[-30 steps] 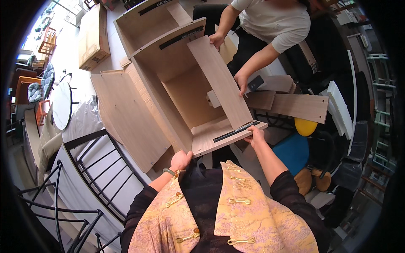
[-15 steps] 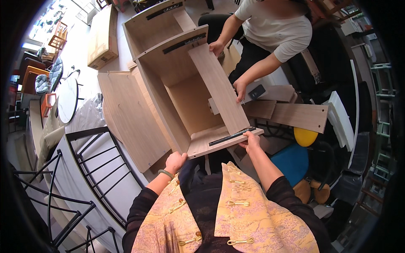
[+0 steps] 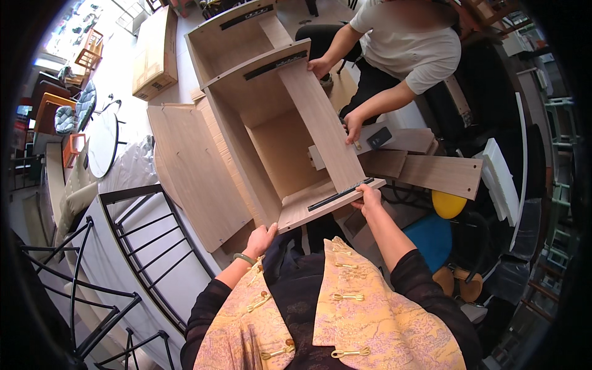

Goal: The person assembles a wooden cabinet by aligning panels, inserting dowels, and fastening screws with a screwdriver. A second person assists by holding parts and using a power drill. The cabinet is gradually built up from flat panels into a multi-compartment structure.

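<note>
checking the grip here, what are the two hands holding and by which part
Both hold the wooden cabinet frame by its near end panel: the left hand grips that panel's left corner, the right hand its right corner beside the black drawer rail.

- The pale floor (image 3: pixel 126 68) carries the open wooden cabinet carcass (image 3: pixel 277 129).
- Left of the carcass, touching it, a loose wooden panel (image 3: pixel 191 172) lies flat.
- Beyond the carcass to the left sits a cardboard box (image 3: pixel 155 54).
- Right of the carcass lie wooden boards (image 3: pixel 441 174), near a yellow round thing (image 3: pixel 448 204).
</note>
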The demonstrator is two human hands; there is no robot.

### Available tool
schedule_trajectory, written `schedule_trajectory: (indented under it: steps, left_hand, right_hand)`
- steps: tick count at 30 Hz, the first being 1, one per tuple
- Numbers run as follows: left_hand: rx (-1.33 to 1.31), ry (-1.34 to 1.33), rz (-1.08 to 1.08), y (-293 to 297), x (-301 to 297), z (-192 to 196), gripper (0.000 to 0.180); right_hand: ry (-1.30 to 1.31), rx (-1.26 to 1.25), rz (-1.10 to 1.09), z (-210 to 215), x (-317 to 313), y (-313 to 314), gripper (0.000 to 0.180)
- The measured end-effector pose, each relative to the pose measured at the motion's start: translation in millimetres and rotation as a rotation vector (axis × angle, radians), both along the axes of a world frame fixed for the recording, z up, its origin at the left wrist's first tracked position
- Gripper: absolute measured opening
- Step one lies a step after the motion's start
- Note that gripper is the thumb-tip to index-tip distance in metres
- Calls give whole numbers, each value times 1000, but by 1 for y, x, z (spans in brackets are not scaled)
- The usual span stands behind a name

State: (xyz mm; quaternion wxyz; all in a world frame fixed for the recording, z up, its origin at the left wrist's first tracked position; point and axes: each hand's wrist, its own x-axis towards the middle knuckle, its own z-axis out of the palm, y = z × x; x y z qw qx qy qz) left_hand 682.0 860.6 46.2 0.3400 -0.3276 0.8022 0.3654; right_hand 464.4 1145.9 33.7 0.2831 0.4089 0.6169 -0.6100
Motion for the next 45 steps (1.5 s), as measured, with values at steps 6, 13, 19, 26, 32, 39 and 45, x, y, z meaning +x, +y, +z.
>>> schedule_trajectory:
  steps: [6,13,19,26,32,39,45]
  left_hand:
    - [263,73,281,-1,22,-21,64]
    - [622,-15,757,20,17,-17,50]
    - [582,21,864,30,13,-11,41]
    - [630,43,921,32,15,-16,37]
    - [625,-44,953,31,12,-10,34]
    - [574,-14,1038,40,5,1,32]
    - [591,28,1050,41,7,-2,32]
  right_hand:
    - [-37,8,17,-9,-6,6,29]
    - [-77,-92,8,-14,-3,14,33]
    - [-5,-185,-65,1,9,27,42]
    - [1077,758,678,32,-43,43,27]
    - [456,431,1593,-10,-99,1,51]
    - [183,300,1889,-62,-91,-25,65]
    - [259,329,1888,-38,-87,-29,58]
